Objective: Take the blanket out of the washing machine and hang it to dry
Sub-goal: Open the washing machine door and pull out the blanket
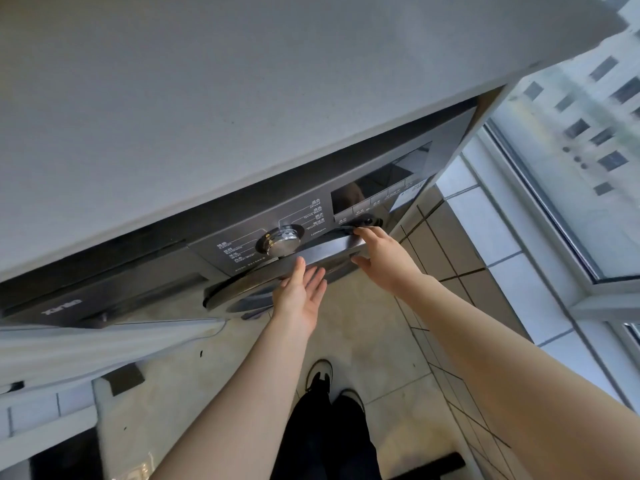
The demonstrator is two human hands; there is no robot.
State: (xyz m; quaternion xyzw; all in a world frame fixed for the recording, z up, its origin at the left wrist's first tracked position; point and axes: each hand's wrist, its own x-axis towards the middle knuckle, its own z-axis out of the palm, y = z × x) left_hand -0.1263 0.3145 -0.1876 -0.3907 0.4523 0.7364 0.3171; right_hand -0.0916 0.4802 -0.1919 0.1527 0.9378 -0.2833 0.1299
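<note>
1. The washing machine (242,244) sits under a grey countertop (207,98), and I'll place everything from its chrome program dial (278,241).
2. Just below and right of the dial, the round door (294,271) stands slightly off the front, seen edge-on.
3. The right hand (382,256), right of the dial, is wrapped around the door's rim, thumb beneath and fingers over the top.
4. The left hand (301,289), below the dial, is spread flat with its fingertips against the rim, gripping nothing.
5. The blanket is not visible; I'd judge it is inside the drum behind the door.
6. Wet, it will likely be heavy, limp and clinging; best gathered in both hands by a thick bunched fold rather than a corner.
7. The tiled floor (398,341) below could get dripped on.
</note>
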